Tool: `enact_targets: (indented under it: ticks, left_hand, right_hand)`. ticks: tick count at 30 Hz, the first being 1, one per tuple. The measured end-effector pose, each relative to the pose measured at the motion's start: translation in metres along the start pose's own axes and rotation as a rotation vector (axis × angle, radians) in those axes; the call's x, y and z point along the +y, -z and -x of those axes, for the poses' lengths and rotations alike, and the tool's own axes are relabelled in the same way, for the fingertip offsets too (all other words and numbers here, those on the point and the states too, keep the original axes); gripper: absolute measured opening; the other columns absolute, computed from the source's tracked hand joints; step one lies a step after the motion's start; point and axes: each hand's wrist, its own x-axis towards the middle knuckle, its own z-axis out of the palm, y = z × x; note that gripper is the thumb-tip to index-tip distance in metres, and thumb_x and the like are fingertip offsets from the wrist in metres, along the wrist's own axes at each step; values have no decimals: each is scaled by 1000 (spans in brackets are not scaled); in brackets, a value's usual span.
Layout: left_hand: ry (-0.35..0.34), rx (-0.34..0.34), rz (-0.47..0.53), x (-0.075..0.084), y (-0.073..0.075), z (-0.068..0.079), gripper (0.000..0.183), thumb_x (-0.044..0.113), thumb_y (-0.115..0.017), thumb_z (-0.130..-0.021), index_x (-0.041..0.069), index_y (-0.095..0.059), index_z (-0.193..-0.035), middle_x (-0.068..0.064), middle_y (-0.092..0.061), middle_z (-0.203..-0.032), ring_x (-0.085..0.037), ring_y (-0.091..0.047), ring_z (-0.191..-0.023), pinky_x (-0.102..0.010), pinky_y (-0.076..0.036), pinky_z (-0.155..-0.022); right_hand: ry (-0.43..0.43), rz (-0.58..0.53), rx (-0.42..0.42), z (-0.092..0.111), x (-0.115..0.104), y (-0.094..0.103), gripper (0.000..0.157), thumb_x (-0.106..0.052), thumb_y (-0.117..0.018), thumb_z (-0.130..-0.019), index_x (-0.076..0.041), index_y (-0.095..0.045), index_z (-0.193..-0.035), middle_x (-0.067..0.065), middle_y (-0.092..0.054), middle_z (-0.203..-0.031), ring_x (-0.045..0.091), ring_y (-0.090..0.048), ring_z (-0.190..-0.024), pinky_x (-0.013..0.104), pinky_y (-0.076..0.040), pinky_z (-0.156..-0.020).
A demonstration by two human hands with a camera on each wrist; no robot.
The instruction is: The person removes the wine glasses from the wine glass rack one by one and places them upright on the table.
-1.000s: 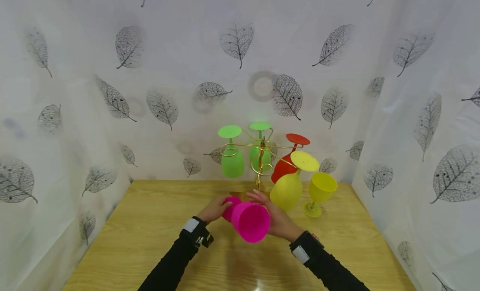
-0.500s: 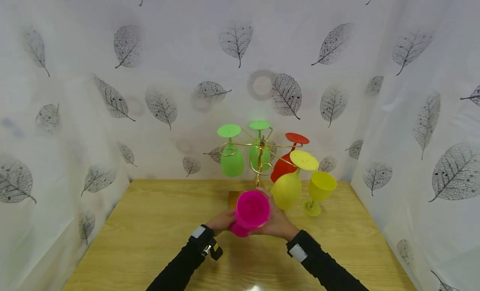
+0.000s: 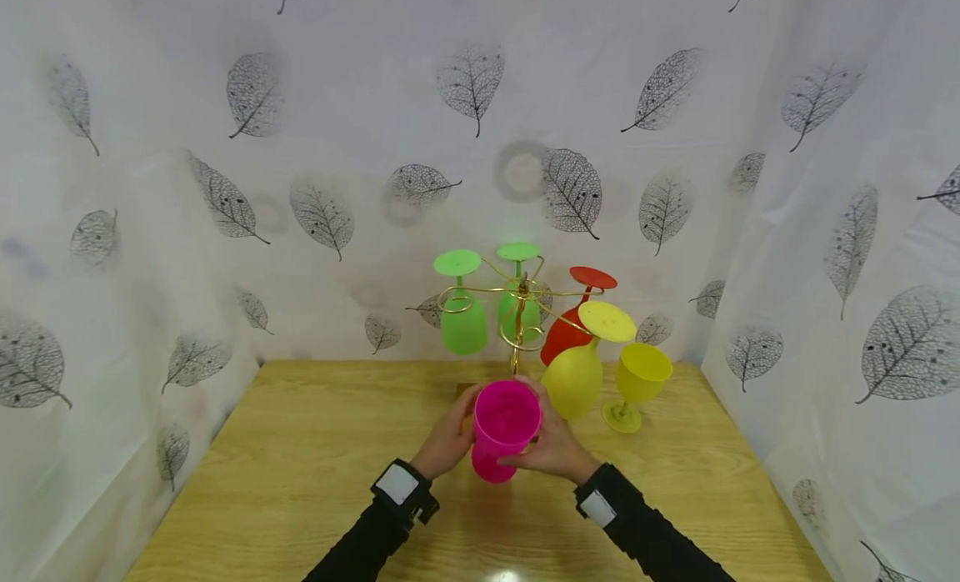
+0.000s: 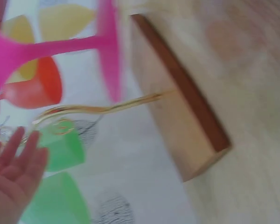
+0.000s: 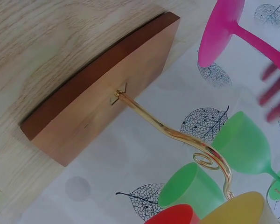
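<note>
right hand [image 3: 557,449]: gripping a pink plastic goblet [image 3: 507,411], the thumb across the near side of the bowl. left hand [image 3: 447,439]: fingers extended beside the goblet; whether they touch it cannot be determined. the goblet sits between the two hands, raised above the wood-grain table [image 3: 315,465], its mouth facing up toward the head camera and its foot nearer the wearer. just beyond both hands stands a gold-coloured metal rack [image 5: 173,134] on a brown wooden base [image 5: 84,122]. beyond the left hand, a green goblet [image 3: 463,328] hangs foot-up from the rack; a second green goblet [image 3: 531,311] hangs farther back, between the hands. beyond the right hand, a red goblet [image 3: 564,336] hangs foot-up and tilted. nearer that hand, a yellow goblet [image 3: 573,382] hangs likewise. to the right of the right hand, another yellow goblet [image 3: 643,373] stands upright on the table. a leaf-printed white curtain [image 3: 360,82] rises behind the rack.
</note>
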Motion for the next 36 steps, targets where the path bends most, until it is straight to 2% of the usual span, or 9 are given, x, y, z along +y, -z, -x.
enact_targets:
  ticks: [3,5,7,10,14,21,28,32,36]
  left_hand:
    - [-78,-1,88,13,6,2,65,-14,-51,-84,4,-32,-143,-20,-46,-138,-39,-49,-123,-34,-55,-90]
    - [-109,-52,159,20,10,5,72,-16,-50,-79,4,-28,-145,-22,-44,-139,-41,-48,-123,-31,-54,-90]
    - [-137,-117,203,24,12,6,73,-11,-53,-80,2,-23,-146,-23,-42,-140,-42,-46,-125,-32,-50,-97]
    - [-141,-172,196,31,11,8,77,4,-65,-84,3,-20,-147,-19,-42,-140,-38,-48,-125,-34,-48,-101]
    - [-109,-140,142,42,5,9,89,17,-78,-77,4,-23,-145,-16,-45,-138,-35,-51,-122,-41,-51,-97]
    - [-86,-88,119,59,1,11,90,10,-81,-72,-1,-27,-142,-18,-46,-136,-37,-49,-122,-49,-50,-95]
    - [-98,-43,145,53,-1,14,88,8,-83,-69,-3,-31,-139,-20,-49,-133,-40,-50,-119,-51,-50,-95]
    - [-50,-5,133,32,4,16,89,7,-84,-66,5,-32,-140,-15,-51,-132,-35,-52,-119,-41,-52,-95]
    - [32,97,72,10,17,22,90,6,-84,-65,11,-34,-139,-12,-54,-130,-31,-54,-118,-33,-53,-93]
  right_hand:
    - [-2,4,-5,2,3,1,103,-2,-81,-68,-9,-12,-145,19,-43,-136,39,-46,-120,42,-53,-92]
    - [-6,-1,-13,4,6,1,105,-4,-81,-69,-10,-10,-146,18,-43,-137,38,-46,-121,40,-53,-93]
    - [-12,8,-17,5,8,2,108,-6,-82,-69,-12,-8,-147,17,-43,-138,37,-47,-121,37,-53,-93]
    - [-14,45,-21,6,8,3,112,-8,-83,-68,-9,-5,-149,18,-43,-137,38,-48,-121,37,-53,-92]
    - [-20,63,-36,5,-3,4,107,-9,-82,-70,-2,-10,-148,23,-44,-136,42,-49,-120,46,-53,-91]
    - [35,95,-71,3,-21,5,86,-16,-81,-73,2,-29,-139,22,-49,-132,38,-49,-117,47,-52,-93]
    - [-21,130,-85,3,1,4,94,-12,-85,-66,-4,-30,-142,17,-50,-134,36,-51,-118,38,-54,-91]
    - [-56,188,-97,5,17,1,90,-19,-82,-71,-12,-29,-144,11,-52,-135,30,-55,-118,37,-55,-90]
    - [-16,249,-106,8,20,-2,85,-23,-76,-77,-11,-26,-146,12,-53,-134,28,-55,-118,45,-52,-93]
